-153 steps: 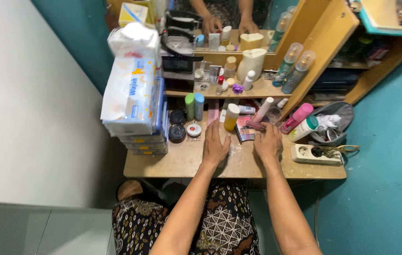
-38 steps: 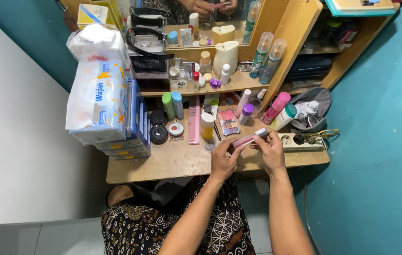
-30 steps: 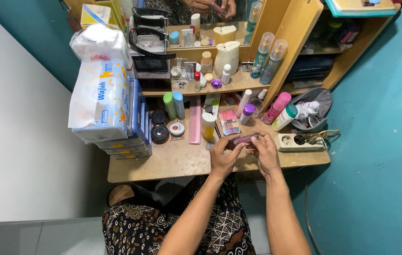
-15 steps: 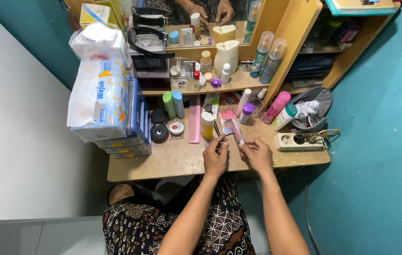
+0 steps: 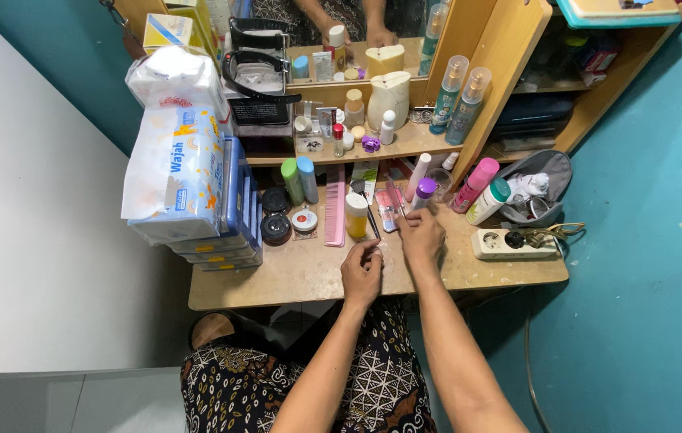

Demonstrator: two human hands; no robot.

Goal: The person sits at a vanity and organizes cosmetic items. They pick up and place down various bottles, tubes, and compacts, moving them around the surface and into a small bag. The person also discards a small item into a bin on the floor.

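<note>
Teal walls close in a small wooden vanity desk [image 5: 293, 277] crowded with cosmetics, seen from the head camera looking straight down. At its left edge stands a stack of tissue packs [image 5: 176, 172], kept clear of the working space at the middle. The right hand [image 5: 421, 232] reaches forward with its fingers closed on a slim pink tube [image 5: 395, 196], whose tip lies over the eyeshadow palette [image 5: 386, 210], just beside the purple-capped bottle [image 5: 422, 192]. The left hand [image 5: 362, 273] rests near the desk's front edge, fingertips pressed together; it seems to pinch something small, perhaps the tube's cap, though that is too tiny to tell. A pink comb [image 5: 334, 204] lies flat beside a yellow bottle [image 5: 356, 215]. At the right, an open grey pouch [image 5: 553, 172] holds crumpled white items, next to a white power strip [image 5: 513, 243].
</note>
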